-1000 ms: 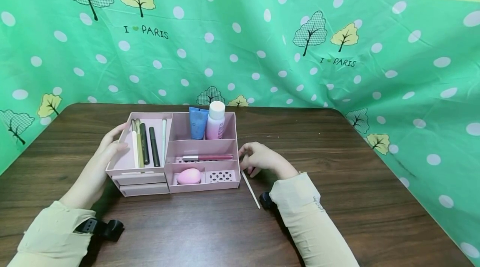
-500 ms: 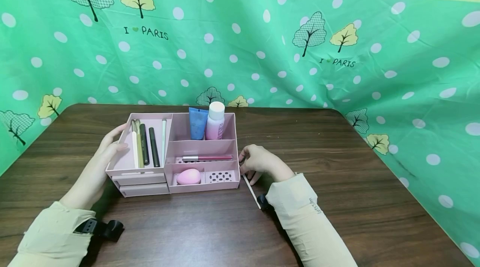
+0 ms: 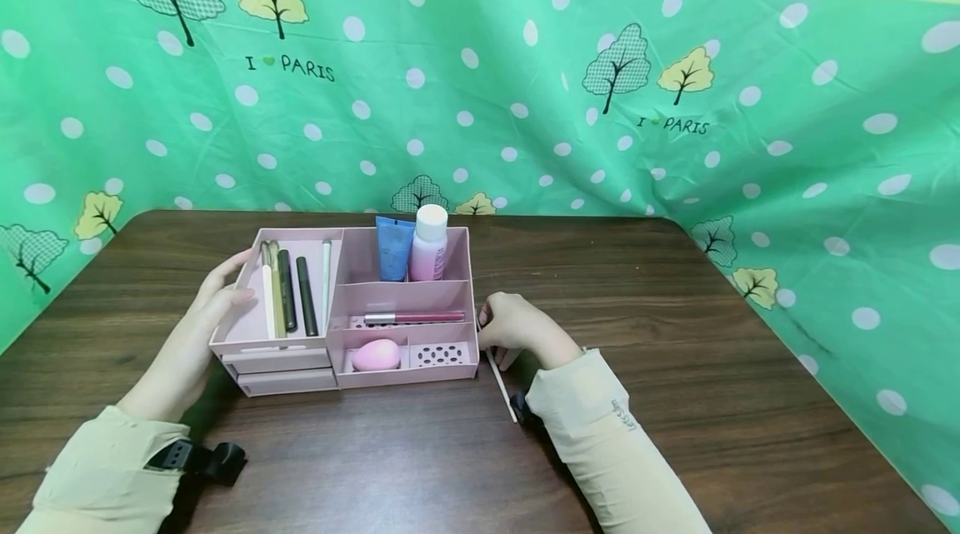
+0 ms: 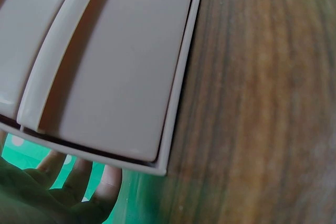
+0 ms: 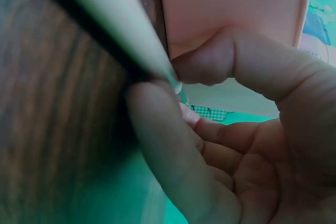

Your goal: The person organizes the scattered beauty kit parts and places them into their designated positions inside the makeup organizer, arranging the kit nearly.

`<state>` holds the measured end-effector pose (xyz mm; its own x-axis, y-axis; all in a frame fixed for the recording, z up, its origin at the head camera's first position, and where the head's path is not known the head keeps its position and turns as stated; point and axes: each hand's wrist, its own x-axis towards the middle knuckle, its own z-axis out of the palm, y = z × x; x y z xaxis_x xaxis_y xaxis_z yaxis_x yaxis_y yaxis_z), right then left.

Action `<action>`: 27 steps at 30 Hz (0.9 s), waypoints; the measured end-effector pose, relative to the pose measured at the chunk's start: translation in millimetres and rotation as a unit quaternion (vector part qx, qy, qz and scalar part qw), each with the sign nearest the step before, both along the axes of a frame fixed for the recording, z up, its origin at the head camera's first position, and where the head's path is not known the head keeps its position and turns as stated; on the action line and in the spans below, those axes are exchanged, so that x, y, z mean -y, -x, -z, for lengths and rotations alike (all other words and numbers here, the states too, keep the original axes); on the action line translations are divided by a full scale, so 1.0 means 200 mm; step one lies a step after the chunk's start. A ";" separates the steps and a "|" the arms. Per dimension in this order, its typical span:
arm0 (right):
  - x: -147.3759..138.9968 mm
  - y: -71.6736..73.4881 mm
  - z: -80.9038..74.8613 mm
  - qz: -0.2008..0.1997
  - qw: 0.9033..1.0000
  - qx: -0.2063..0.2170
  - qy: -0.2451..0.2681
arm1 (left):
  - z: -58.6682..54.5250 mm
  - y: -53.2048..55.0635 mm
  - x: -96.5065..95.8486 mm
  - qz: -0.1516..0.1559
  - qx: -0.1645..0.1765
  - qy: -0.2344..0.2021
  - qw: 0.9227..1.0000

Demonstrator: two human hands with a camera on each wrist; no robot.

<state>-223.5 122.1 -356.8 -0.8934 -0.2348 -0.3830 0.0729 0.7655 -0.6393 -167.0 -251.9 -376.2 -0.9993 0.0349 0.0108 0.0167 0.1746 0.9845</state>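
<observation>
A pink desk organizer with compartments and two small drawers stands on the table. My left hand holds its left side, thumb over the rim and fingers along the outer wall, as the left wrist view shows too. Beside its right wall, my right hand pinches a slim white stick between thumb and forefinger. The stick slants toward me, its far end hidden by the fingers; in the right wrist view the white stick comes up close and blurred.
Several slim pens lie in the organizer's left tray. A blue tube and a white-capped pink bottle stand in the back. Nearer are a lip gloss tube and a pink egg-shaped sponge. A green curtain hangs behind the table.
My right hand has come slightly nearer to me and leftward, and its forearm has shifted left over the stick's near end. My left hand keeps its place on the organizer.
</observation>
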 end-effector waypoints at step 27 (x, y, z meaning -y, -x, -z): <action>-0.07 0.01 -0.10 0.005 0.990 -0.010 0.143 | 0.01 0.00 0.00 0.002 -0.008 -0.004 1.000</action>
